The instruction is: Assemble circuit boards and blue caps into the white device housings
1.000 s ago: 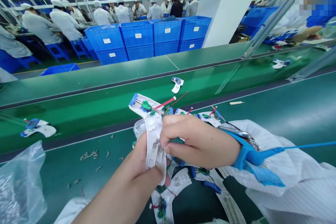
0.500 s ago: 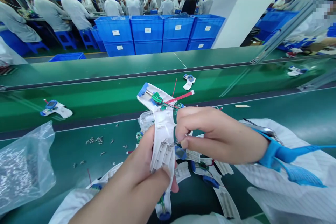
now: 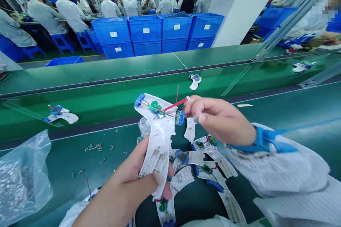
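My left hand (image 3: 138, 177) is wrapped round the handle of a curved white plastic housing half (image 3: 161, 131), shaped like a forehead thermometer and held above the bench with its inside facing me. It carries a green circuit board (image 3: 157, 107), a metal-tipped sensor with a blue end cap, and a blue-framed part (image 3: 179, 117) at its right edge. A red ribbon cable (image 3: 176, 104) sticks out towards my right hand (image 3: 213, 113). That hand is closed in a pinch beside the cable's white end; what lies between its fingertips I cannot make out.
More housing halves (image 3: 205, 168) with boards lie below my hands. Loose screws (image 3: 94, 147) are scattered at left, by a clear plastic bag (image 3: 23, 177) of small metal parts. Beyond, a green conveyor belt (image 3: 128, 99) carries housings. Blue crates (image 3: 145, 30) and seated co-workers are farther back.
My right hand has moved up from beside the housing's middle to the ribbon cable's end. The housing has shifted slightly left and tilted, showing the blue-framed part more fully.
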Available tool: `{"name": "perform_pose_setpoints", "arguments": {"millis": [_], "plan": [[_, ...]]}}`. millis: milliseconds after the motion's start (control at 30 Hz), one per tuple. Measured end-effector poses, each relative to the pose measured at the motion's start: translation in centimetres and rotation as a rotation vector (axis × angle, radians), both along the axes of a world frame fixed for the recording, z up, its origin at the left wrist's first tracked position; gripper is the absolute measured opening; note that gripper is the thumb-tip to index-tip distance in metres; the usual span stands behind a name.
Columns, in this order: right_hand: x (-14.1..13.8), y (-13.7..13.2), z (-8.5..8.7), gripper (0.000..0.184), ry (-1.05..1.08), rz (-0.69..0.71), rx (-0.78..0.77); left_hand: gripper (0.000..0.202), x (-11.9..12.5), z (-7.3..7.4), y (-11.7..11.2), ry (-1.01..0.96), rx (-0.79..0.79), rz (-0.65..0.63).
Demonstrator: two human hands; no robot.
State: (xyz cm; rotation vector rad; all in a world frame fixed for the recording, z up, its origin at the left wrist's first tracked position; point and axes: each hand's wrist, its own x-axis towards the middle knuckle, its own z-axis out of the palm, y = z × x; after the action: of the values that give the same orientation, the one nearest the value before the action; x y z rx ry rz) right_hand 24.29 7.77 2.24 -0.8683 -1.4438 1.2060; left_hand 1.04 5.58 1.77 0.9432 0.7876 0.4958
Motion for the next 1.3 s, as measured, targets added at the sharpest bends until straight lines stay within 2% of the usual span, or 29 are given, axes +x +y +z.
{"name": "perform_pose_setpoints", "arguments": {"millis": [67, 133, 233, 300, 367, 433, 533, 600, 667, 767, 833, 900, 967, 1000, 1067, 1133, 1167, 1233, 1300], "plan": [[-0.3, 1.2, -1.0, 0.018, 0.325, -0.011, -0.176, 0.045, 0.0, -0.3, 0.0, -0.020, -0.047, 0.015], [-0.7, 2.3, -1.9, 0.022, 0.522, 0.043, -0.315, 0.045, -0.2, -0.7, 0.0, -0.040, -0.079, 0.022], [-1.1, 3.2, -2.8, 0.024, 0.592, 0.109, -0.355, 0.040, -0.8, -1.5, -0.1, -0.083, -0.095, 0.073], [-1.2, 3.2, -3.3, 0.024, 0.561, 0.098, -0.326, 0.034, -1.1, -2.2, -0.2, -0.117, -0.090, 0.163], [-1.5, 2.4, -3.6, 0.022, 0.421, 0.058, -0.257, 0.028, -1.3, -2.9, -0.2, -0.135, -0.089, 0.285], [-2.3, 1.0, -3.7, 0.017, 0.153, 0.054, -0.141, 0.021, -1.0, -3.6, -0.1, -0.140, -0.098, 0.418], [-4.5, -1.7, -3.7, 0.015, -0.251, 0.089, 0.159, 0.015, 0.2, -4.4, -0.1, -0.180, -0.143, 0.604], [-6.2, -3.2, -4.0, 0.017, -0.465, 0.043, 0.384, 0.015, 1.2, -4.6, -0.2, -0.215, -0.206, 0.696], [-7.4, -4.2, -4.5, 0.022, -0.676, -0.044, 0.559, 0.014, 2.0, -4.6, -0.5, -0.235, -0.295, 0.730], [-8.6, -4.8, -5.5, 0.028, -0.915, -0.181, 0.690, 0.008, 2.8, -4.4, -0.9, -0.248, -0.400, 0.728], [-8.9, -5.0, -6.0, 0.028, -0.960, -0.244, 0.721, 0.007, 3.0, -4.4, -1.0, -0.237, -0.438, 0.745], [-8.7, -5.1, -6.0, 0.027, -0.891, -0.233, 0.705, 0.007, 3.1, -4.5, -1.0, -0.197, -0.466, 0.755], [-8.0, -4.7, -5.7, 0.022, -0.696, -0.147, 0.564, 0.007, 3.1, -4.7, -1.0, -0.159, -0.469, 0.750], [-7.5, -4.2, -5.5, 0.020, -0.573, -0.117, 0.428, 0.008, 3.0, -4.7, -1.0, -0.151, -0.458, 0.741], [-6.4, -2.5, -5.3, 0.014, -0.256, -0.150, 0.041, 0.009, 2.9, -4.8, -1.2, -0.164, -0.419, 0.707], [-5.6, -0.1, -5.5, 0.015, 0.047, -0.253, -0.323, 0.011, 2.7, -4.8, -1.4, -0.187, -0.387, 0.647], [-5.4, 1.1, -5.7, 0.018, 0.139, -0.271, -0.423, 0.010, 2.6, -4.8, -1.5, -0.194, -0.375, 0.601], [-5.4, 3.0, -6.3, 0.027, 0.218, -0.222, -0.543, 0.009, 2.4, -4.9, -1.7, -0.192, -0.363, 0.515], [-5.6, 4.1, -6.7, 0.039, 0.252, -0.062, -0.632, 0.008, 2.1, -5.0, -1.8, -0.177, -0.356, 0.460]]}}
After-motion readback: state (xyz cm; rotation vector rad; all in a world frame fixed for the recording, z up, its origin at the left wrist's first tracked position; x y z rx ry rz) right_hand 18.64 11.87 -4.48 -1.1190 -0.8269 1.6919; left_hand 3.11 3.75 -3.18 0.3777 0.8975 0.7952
